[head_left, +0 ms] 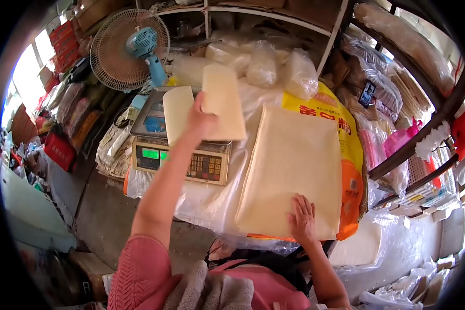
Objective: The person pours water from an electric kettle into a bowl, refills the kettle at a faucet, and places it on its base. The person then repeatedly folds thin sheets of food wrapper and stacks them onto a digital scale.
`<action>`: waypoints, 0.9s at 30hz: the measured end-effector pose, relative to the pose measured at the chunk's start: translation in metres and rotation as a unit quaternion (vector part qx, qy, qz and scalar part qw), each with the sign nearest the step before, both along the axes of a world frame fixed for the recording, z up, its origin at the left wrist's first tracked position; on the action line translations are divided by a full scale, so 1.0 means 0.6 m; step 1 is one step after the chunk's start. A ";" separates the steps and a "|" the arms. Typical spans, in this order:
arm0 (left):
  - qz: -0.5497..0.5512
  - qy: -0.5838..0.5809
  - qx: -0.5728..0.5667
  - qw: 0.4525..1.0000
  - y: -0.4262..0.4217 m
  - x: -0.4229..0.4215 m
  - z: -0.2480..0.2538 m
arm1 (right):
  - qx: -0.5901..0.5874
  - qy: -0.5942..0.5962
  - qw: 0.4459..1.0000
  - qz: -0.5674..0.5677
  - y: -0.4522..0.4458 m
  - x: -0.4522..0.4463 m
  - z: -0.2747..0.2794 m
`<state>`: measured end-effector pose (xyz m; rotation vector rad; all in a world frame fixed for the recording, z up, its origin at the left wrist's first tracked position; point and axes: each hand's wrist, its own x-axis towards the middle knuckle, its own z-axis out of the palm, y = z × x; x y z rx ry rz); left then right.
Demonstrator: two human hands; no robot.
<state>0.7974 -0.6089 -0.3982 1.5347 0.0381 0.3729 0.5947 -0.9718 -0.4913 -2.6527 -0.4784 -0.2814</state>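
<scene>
My left hand (202,123) is closed on the edge of a bundle of cream-coloured sheets (223,101), held over the scale. Another curved cream sheet (177,111) stands just left of that hand, above the scale's pan. The digital scale (212,166) has lit green displays and a keypad, partly covered by my forearm. My right hand (301,219) lies flat, fingers spread, on the lower right of a large stack of cream sheets (294,160). What the sheets are made of I cannot tell.
A yellow and orange printed bag (349,134) lies under the stack. Bulging clear plastic bags (263,64) sit behind it. A fan (139,46) stands at the back left. Loaded shelves (418,155) line the right, and piled packages (70,113) the left.
</scene>
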 end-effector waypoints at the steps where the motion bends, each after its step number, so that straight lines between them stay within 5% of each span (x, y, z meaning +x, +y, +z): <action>1: -0.006 0.062 0.008 0.998 0.037 0.011 0.005 | -0.006 -0.002 1.000 -0.001 0.002 0.001 0.000; 2: -0.015 0.125 0.017 0.992 0.067 0.015 0.004 | -0.013 -0.003 1.000 -0.004 0.002 0.000 -0.001; 4: 0.053 0.052 0.067 0.995 0.105 0.015 -0.029 | -0.004 -0.009 1.000 0.004 -0.001 0.003 -0.004; 5: 0.075 0.069 0.185 0.977 0.101 -0.019 0.009 | 0.002 -0.007 1.000 0.003 -0.003 0.004 -0.008; 9: -0.086 0.127 0.097 0.983 0.216 -0.003 -0.022 | 0.022 -0.002 1.000 0.008 -0.007 0.005 -0.004; 10: 0.001 0.131 0.133 0.982 0.246 0.013 -0.041 | 0.039 0.005 0.999 0.013 -0.005 0.005 0.002; 15: -0.053 0.200 0.126 0.970 0.251 -0.002 0.000 | 0.116 0.068 0.983 0.126 0.036 -0.007 0.033; 16: 0.042 0.158 0.286 0.944 0.232 -0.009 0.004 | 0.065 0.023 0.986 0.151 0.056 -0.016 0.037; 18: 0.224 0.053 0.567 0.791 0.157 -0.057 0.015 | 0.021 0.004 0.980 0.199 0.081 -0.023 0.029; 20: 0.230 -0.190 0.611 0.733 0.092 -0.109 0.003 | -0.035 -0.044 0.974 0.220 0.098 -0.019 0.017; 22: 0.107 -0.248 0.451 0.851 -0.012 -0.184 -0.014 | -0.100 -0.121 0.964 0.214 0.112 -0.014 -0.007; 24: 0.013 -0.273 0.429 0.861 -0.080 -0.253 -0.065 | -0.234 -0.066 0.945 0.220 0.129 -0.013 0.016; 27: -0.184 -0.302 0.432 0.830 -0.131 -0.341 -0.117 | -0.209 -0.089 0.942 0.246 0.139 -0.011 0.011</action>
